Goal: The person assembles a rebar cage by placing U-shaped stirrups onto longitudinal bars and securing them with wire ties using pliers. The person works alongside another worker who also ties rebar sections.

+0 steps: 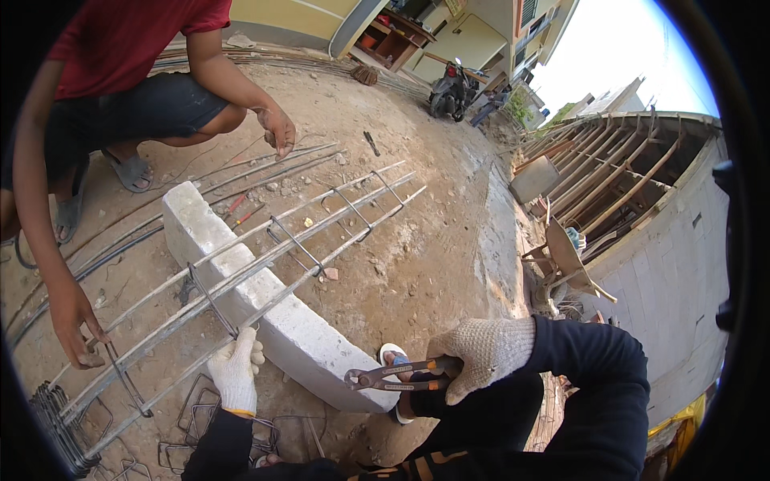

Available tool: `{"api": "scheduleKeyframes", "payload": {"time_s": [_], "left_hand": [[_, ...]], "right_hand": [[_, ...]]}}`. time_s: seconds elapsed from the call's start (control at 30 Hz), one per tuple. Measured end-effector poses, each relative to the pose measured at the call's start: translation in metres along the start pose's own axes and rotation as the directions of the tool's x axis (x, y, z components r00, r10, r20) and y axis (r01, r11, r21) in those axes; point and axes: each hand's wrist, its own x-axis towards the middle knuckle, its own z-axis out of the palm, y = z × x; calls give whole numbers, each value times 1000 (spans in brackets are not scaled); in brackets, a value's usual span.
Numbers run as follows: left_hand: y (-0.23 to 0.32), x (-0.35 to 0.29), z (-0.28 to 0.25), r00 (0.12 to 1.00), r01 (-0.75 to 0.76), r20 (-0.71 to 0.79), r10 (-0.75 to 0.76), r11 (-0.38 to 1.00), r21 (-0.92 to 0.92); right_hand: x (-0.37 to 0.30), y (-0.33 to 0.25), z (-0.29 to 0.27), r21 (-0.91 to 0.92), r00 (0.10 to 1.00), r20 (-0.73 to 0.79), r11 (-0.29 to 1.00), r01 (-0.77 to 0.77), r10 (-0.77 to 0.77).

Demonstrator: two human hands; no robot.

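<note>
A cage of long steel rebars (265,255) with square stirrups (297,244) lies across a white concrete beam (297,337). My left hand (236,377), in a white knit glove, is closed at the joint where a stirrup meets the nearest bar; any tie wire in its fingers is too small to see. In my gloved right hand (485,357) are pincers (397,374) with dark, orange-marked handles. Their jaws point left above the beam's near end, apart from the cage. A co-worker's bare hand (76,325) touches another stirrup; their other hand (277,132) hangs over the bars.
Several loose stirrups (196,413) lie on the dirt below the cage, and more are bunched (60,433) at its left end. Red-handled pliers (245,212) rest behind the beam. A wheelbarrow (568,255) stands by the block wall (658,280); a motorbike (451,90) is farther back.
</note>
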Motion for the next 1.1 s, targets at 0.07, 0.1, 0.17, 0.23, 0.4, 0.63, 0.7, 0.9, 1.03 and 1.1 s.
{"api": "scheduleKeyframes", "payload": {"time_s": [0.07,0.1,0.17,0.23,0.4,0.63,0.7,0.9,1.03,1.1], "left_hand": [[-6,3,-1,999,-8,-51,11,998,64],[-10,4,-2,999,-12,-51,16,997,72],[-15,7,-11,998,-24,62,20,998,60],[-12,13,-30,953,-29,304,16,999,38],[-5,14,-92,615,542,760,-212,813,-212],[-31,8,-89,458,261,808,-371,925,277],[-33,10,-79,452,-95,811,-371,884,457],[-47,12,-55,564,-268,734,-378,757,596],[-42,5,-53,469,-555,856,-220,680,479],[-37,0,-50,534,-414,802,-266,745,523]], "right_hand": [[17,-8,18,79,999,48,997,17,-21],[27,-9,25,86,997,73,996,18,-24],[45,-8,38,94,999,37,995,23,-27],[60,-4,48,150,999,29,988,39,-44],[75,0,72,200,994,-60,975,98,-88],[106,-12,114,85,901,-346,947,310,-263],[111,-14,119,143,877,-405,930,339,-258],[114,-20,126,263,891,-423,919,293,-163],[113,-21,132,316,897,-411,898,306,-161],[113,-21,133,305,880,-435,887,345,-193]]}}
